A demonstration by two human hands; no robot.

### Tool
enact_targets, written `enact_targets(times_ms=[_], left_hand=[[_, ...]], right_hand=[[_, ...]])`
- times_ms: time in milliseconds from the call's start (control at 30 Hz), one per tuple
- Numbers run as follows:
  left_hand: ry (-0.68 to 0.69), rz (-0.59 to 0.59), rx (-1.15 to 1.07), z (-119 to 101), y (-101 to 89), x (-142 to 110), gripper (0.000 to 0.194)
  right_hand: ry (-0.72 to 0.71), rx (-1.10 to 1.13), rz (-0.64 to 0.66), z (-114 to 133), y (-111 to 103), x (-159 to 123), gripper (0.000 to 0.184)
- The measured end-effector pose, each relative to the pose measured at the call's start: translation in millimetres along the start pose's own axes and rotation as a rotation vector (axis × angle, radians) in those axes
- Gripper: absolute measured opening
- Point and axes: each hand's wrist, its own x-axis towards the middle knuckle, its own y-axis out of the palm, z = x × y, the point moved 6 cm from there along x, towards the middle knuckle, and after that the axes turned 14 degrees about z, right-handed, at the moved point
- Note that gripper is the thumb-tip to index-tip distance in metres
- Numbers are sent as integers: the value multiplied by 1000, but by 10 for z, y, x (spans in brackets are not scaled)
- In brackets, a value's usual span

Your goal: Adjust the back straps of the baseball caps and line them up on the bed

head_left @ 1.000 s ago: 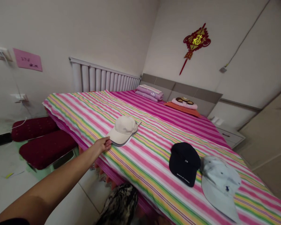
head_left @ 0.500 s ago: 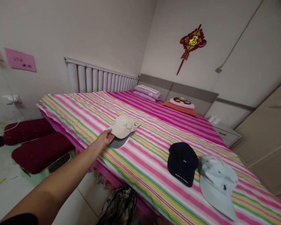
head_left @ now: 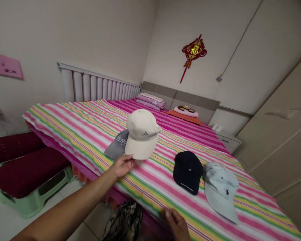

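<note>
My left hand pinches the brim of a cream baseball cap and holds it tilted above the bed. Behind it a grey cap with white lettering rests on the striped sheet, partly covered by the cream one. At the bottom edge my right hand hovers over the near side of the bed, fingers loosely curled and a little apart, nothing seen in them. Closest to it lies a black cap, and beside that a pale, mottled cap with a small dark emblem.
Striped cloth covers the bed, with folded bedding and an orange cloth by the headboard. A radiator runs along the left wall. Green stools with dark red tops stand at left; a nightstand is at right.
My left hand has lifted the cream cap off the grey one and moved it right and nearer. My right hand has come into view at the bottom. The camera has turned slightly right.
</note>
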Motion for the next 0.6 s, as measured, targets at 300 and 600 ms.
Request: enact_targets(times_ms=[300, 600], left_hand=[[-418, 326, 22, 1205, -268, -932, 42], [-555, 339, -84, 1183, -342, -904, 32]], right_hand=[[-271, 1085, 104, 1267, -195, 143, 47], [-208, 1203, 32, 1255, -152, -124, 29]])
